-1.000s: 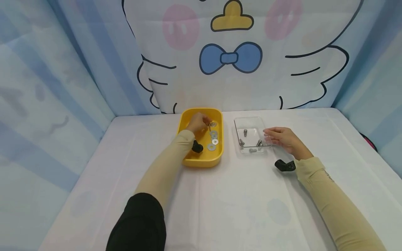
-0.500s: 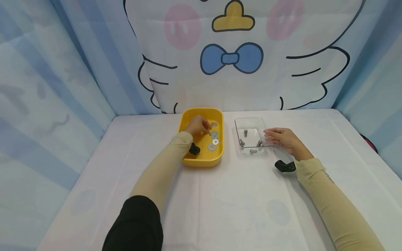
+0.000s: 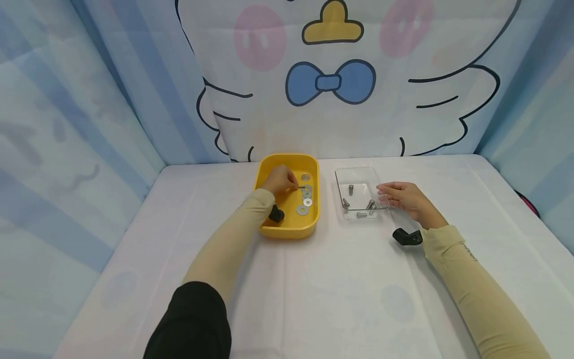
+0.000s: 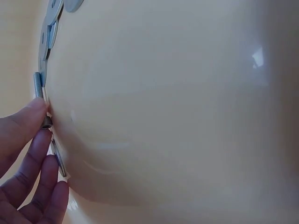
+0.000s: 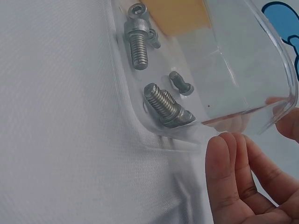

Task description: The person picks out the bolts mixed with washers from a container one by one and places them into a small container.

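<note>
The left hand (image 3: pixel 279 180) is inside the yellow tub (image 3: pixel 268 229) on the tabletop (image 3: pixel 314 279), pinching a socket-head bolt (image 4: pixel 40 100) between thumb and fingers just beside the flat washers (image 3: pixel 306 195). To the right stands the clear tray (image 3: pixel 354 174), which holds four bolts (image 5: pixel 138 36). The right hand (image 3: pixel 405 198), fingers relaxed and nearly straight, rests against the tray's right wall, gripping nothing.

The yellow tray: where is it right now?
In the head view the yellow tray sits left of the clear tray, with the left hand inside it.
</note>
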### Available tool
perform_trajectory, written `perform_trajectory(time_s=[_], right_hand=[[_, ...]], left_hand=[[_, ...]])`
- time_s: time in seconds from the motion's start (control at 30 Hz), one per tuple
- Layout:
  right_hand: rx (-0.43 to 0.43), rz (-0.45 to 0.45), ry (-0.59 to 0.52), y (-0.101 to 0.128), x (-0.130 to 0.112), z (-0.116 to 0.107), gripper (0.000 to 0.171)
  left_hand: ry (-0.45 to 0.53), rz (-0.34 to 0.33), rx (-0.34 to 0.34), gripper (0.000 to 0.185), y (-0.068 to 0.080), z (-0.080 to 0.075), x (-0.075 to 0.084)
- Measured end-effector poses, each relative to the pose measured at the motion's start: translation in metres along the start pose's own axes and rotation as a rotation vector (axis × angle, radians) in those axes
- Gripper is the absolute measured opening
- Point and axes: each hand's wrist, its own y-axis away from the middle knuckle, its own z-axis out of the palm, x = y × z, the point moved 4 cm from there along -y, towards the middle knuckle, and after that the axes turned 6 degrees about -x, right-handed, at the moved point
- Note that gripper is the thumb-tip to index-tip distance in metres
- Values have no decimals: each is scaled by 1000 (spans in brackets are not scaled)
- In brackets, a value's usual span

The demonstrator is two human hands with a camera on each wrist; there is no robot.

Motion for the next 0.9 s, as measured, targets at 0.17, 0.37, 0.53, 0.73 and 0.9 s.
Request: perform_trajectory(time_s=[0.17,0.37,0.53,0.73,0.9], right_hand=[[9,4,10,-1,0,-1,63],[14,14,21,-2,1,-1,64],[13,13,21,0,0,-1,65],[19,23,24,-1,1,-2,64],[24,24,23,-2,2,-2,62]], left_hand=[[-16,23,-5,8,0,0,1],[-24,14,-4,8,5,0,5],[-45,21,2,7,6,0,7],[-55,34,10,7,7,1,9],[-24,17,9,12,6,1,6]])
